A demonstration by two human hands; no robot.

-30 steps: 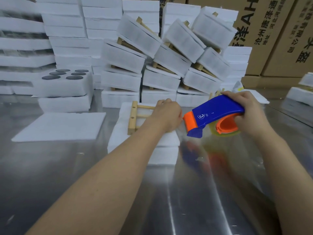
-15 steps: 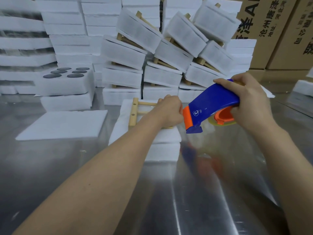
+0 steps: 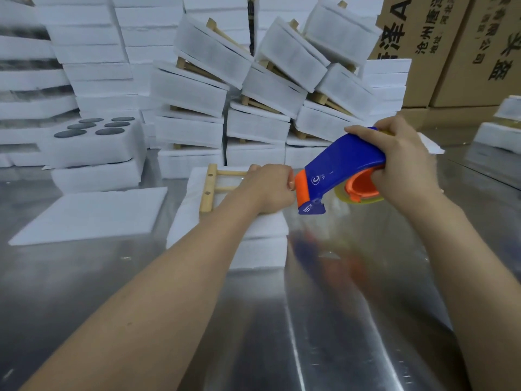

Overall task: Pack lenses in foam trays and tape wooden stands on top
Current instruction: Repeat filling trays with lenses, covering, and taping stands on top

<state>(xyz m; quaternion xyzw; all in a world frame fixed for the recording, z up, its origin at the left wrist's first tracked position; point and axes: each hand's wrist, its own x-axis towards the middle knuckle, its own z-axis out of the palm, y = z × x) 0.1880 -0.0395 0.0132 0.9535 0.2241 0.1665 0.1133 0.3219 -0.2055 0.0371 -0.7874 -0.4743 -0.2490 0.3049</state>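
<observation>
A white foam tray pack (image 3: 262,241) lies on the metal table in front of me, with a wooden stand (image 3: 210,190) on top. My left hand (image 3: 267,189) rests curled on the right part of the stand, its fingertips at the tape dispenser's orange nose; whether it pinches tape is hidden. My right hand (image 3: 403,167) grips the blue and orange tape dispenser (image 3: 341,173), tilted nose-down just right of the left hand. An open foam tray with dark lenses (image 3: 93,131) sits at the left.
A flat foam sheet (image 3: 93,213) lies left of the pack. Stacks of taped foam packs (image 3: 253,88) with wooden stands fill the back, some leaning. Cardboard boxes (image 3: 451,46) stand at the back right. The shiny metal table (image 3: 338,320) extends toward me.
The right hand has brought the tape dispenser up and left, until its orange nose meets the left hand's fingers. The left hand stays on the stand.
</observation>
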